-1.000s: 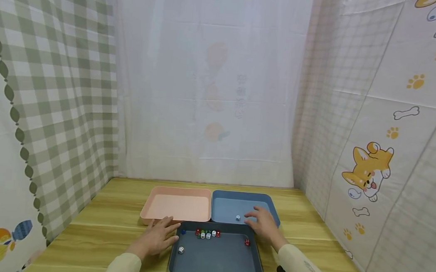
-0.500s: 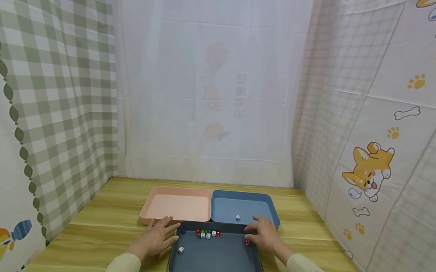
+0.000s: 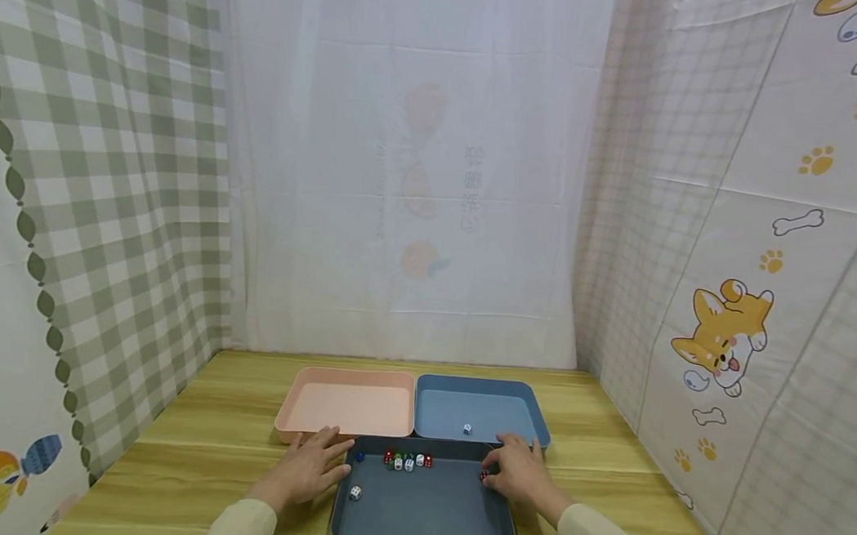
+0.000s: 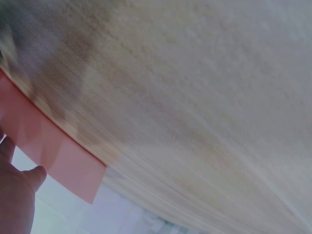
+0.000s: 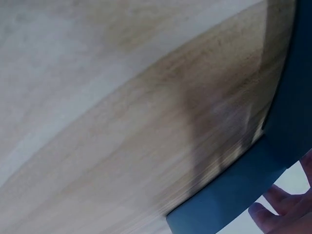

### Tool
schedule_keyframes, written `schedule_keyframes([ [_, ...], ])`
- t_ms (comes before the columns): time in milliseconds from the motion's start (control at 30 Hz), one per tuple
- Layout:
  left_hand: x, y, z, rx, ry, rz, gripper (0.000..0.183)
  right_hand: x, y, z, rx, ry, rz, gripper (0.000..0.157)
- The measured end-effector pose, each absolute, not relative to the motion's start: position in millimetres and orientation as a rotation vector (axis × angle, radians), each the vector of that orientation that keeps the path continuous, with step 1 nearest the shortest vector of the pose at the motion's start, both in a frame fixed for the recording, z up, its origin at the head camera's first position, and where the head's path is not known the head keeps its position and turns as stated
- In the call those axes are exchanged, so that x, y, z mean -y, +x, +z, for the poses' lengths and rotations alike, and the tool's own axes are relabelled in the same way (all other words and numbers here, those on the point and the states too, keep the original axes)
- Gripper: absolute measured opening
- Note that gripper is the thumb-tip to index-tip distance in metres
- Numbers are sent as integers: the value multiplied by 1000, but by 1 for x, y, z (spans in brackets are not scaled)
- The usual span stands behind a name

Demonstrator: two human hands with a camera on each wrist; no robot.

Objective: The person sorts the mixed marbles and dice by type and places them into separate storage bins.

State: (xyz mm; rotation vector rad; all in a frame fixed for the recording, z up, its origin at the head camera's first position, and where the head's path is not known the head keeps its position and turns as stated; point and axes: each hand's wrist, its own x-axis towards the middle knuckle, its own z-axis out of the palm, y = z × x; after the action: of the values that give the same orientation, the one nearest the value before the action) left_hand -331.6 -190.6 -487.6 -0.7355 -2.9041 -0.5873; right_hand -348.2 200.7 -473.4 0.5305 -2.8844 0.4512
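Observation:
A dark grey tray [image 3: 424, 517] lies at the front of the table. My right hand [image 3: 522, 472] reaches over its right rim, thumb and forefinger pinching a red die [image 3: 484, 475], which the fingertips partly hide. My left hand [image 3: 306, 466] rests at the tray's left rim with its fingers spread, holding nothing. Along the tray's back wall sits a cluster of several red, white and green dice [image 3: 409, 464]. A blue die [image 3: 360, 456] lies in the back left corner, and a white die [image 3: 356, 493] near the left side.
Behind the dark tray, a pink tray [image 3: 354, 402] stands left and a blue tray [image 3: 479, 401] right, side by side. One white die [image 3: 467, 429] lies in the blue tray. Cloth hangs around the wooden table [image 3: 244, 395].
My right hand has drawn back from over the blue tray to the dark tray's right side, and its fingertips have closed on the red die. The left hand stays put.

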Motion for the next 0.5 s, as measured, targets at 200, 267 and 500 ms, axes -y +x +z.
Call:
schedule_keyframes([
  [200,191,-332,-490,2904,-734,-561,52,-199,-348,-472,2878,530,427,10],
  [267,191,-333,-491,2903,-736,-559,52,-199,-349,-472,2876,526,424,10],
  [500,191,-333,-491,2907,-737,-560,52,-198,-352,-475,2871,532,415,13],
])
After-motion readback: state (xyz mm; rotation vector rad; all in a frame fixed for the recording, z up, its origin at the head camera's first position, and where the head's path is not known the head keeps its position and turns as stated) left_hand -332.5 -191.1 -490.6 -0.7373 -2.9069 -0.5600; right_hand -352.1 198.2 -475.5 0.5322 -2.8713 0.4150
